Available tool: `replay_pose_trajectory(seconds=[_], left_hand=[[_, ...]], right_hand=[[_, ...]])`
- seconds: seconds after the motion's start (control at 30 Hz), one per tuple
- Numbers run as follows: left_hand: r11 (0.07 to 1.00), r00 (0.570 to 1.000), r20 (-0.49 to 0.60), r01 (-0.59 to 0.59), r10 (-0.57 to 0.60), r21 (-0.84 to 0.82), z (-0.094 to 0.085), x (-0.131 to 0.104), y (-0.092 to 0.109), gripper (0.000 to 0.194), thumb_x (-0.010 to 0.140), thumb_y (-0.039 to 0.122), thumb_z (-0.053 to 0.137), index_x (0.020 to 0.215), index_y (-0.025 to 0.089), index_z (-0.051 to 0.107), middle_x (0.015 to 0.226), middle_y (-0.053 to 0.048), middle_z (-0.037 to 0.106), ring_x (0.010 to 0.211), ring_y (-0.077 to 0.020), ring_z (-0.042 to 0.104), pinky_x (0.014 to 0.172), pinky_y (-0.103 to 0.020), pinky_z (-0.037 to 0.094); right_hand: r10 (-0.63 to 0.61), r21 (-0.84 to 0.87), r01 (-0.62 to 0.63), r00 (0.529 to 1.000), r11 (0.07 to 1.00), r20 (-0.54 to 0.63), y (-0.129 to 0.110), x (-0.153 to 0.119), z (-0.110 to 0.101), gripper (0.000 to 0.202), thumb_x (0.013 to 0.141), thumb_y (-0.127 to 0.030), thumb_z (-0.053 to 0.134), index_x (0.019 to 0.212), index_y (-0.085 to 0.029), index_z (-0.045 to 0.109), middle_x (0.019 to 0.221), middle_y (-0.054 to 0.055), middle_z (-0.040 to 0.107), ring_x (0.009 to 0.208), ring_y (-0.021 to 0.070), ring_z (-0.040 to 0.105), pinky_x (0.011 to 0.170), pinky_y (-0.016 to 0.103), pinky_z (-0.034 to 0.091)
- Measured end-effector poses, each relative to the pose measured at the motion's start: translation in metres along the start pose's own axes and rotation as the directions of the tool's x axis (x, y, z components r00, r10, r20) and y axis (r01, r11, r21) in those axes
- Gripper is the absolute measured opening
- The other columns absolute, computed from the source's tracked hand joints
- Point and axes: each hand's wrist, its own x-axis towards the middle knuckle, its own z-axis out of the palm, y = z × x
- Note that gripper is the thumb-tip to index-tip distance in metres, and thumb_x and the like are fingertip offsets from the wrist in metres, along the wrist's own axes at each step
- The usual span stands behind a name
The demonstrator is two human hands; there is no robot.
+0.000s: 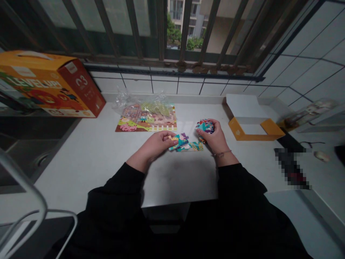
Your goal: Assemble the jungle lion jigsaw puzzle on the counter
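My left hand (159, 144) pinches a colourful puzzle piece (176, 141) with teal, yellow and purple print. Beneath and to the right of it, a joined strip of puzzle pieces (196, 146) lies on the white counter. My right hand (215, 137) is closed round a stack of puzzle pieces (204, 128), held just above the right end of that strip. Behind my left hand a farm picture sheet (161, 127) lies flat, partly covered by crumpled clear plastic wrap (153, 106).
An orange carton (35, 86) with a handle stands at the back left, beside a dark sink. On the right are an open yellow box (249, 135), a pixelated dark object (292, 169) and a clear container. A barred window rises behind the counter (102, 151).
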Motion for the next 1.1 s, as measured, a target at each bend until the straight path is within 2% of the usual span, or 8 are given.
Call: replay_pose_trajectory(seconds=[0.07,0.17,0.3,0.53,0.73,0.83,1.0,1.1], left_hand=[[0.976,0.999,-0.039,0.017,-0.008,0.218,0.016,0.01,-0.001,0.032,0.091,0.036,0.085,0.116,0.019,0.077,0.088,-0.005,0.074,0.079,-0.0208,0.067,0.076,-0.035,0.053],[0.828,0.977,-0.166,-0.02,0.136,0.56,0.025,0.019,0.0,0.038,0.085,0.035,0.093,0.114,0.016,0.079,0.105,-0.011,0.075,0.096,-0.0268,0.07,0.091,-0.041,0.056],[0.668,0.975,-0.02,-0.138,0.223,0.731,0.023,0.018,0.001,0.052,0.078,0.044,0.101,0.116,0.016,0.078,0.118,-0.014,0.07,0.115,-0.034,0.066,0.105,-0.046,0.055],[0.63,0.982,0.083,-0.175,0.172,0.757,0.021,0.011,0.002,0.052,0.072,0.041,0.104,0.107,0.021,0.072,0.116,-0.01,0.067,0.113,-0.0328,0.063,0.104,-0.046,0.054],[0.629,0.975,0.139,-0.217,0.171,0.747,0.017,0.004,0.006,0.062,0.073,0.045,0.103,0.122,0.021,0.074,0.122,-0.012,0.069,0.119,-0.0352,0.063,0.108,-0.047,0.052],[0.635,0.981,0.125,-0.192,0.15,0.748,0.016,0.003,0.006,0.05,0.078,0.038,0.099,0.118,0.02,0.074,0.118,-0.011,0.069,0.112,-0.0321,0.064,0.102,-0.044,0.052],[0.677,0.996,0.042,-0.081,0.073,0.731,0.019,0.007,0.005,0.047,0.067,0.034,0.103,0.098,0.023,0.07,0.101,-0.006,0.069,0.098,-0.0291,0.064,0.086,-0.04,0.05],[0.697,0.998,0.05,-0.068,0.046,0.714,0.021,0.009,0.006,0.044,0.068,0.031,0.102,0.099,0.023,0.071,0.096,-0.004,0.069,0.092,-0.0274,0.064,0.082,-0.039,0.048]], right_hand=[[-0.009,0.012,0.009,1.0,1.0,-0.01,0.002,0.001,0.001,0.083,0.068,-0.06,0.098,0.134,-0.027,0.059,0.13,0.013,0.074,0.114,0.0337,0.075,0.111,0.06,0.058],[-0.013,0.027,0.014,1.0,1.0,-0.028,0.005,0.001,0.002,0.08,0.068,-0.059,0.099,0.131,-0.028,0.061,0.128,0.011,0.076,0.112,0.033,0.075,0.11,0.059,0.059],[-0.001,0.038,0.002,1.0,0.999,-0.023,0.005,0.002,0.003,0.079,0.069,-0.06,0.1,0.131,-0.028,0.062,0.125,0.011,0.076,0.11,0.0331,0.076,0.108,0.059,0.061],[0.002,0.028,-0.002,1.0,1.0,-0.005,0.007,0.001,0.002,0.078,0.071,-0.058,0.101,0.133,-0.029,0.062,0.126,0.011,0.077,0.109,0.0333,0.076,0.107,0.06,0.062],[-0.007,0.039,0.007,1.0,0.999,-0.003,0.005,0.001,0.001,0.077,0.072,-0.057,0.1,0.132,-0.029,0.062,0.126,0.011,0.077,0.109,0.0331,0.076,0.107,0.059,0.062],[-0.003,0.031,0.003,1.0,1.0,0.0,0.004,0.001,0.002,0.076,0.072,-0.057,0.1,0.132,-0.03,0.061,0.127,0.011,0.076,0.11,0.0332,0.076,0.108,0.06,0.061],[-0.008,0.022,0.008,1.0,1.0,-0.001,0.008,0.002,0.003,0.076,0.072,-0.058,0.099,0.132,-0.031,0.061,0.129,0.01,0.076,0.11,0.0332,0.076,0.109,0.061,0.061],[-0.017,0.013,0.017,1.0,1.0,0.001,0.01,0.002,0.003,0.077,0.072,-0.06,0.099,0.133,-0.031,0.061,0.129,0.01,0.076,0.11,0.0332,0.076,0.108,0.06,0.061]])
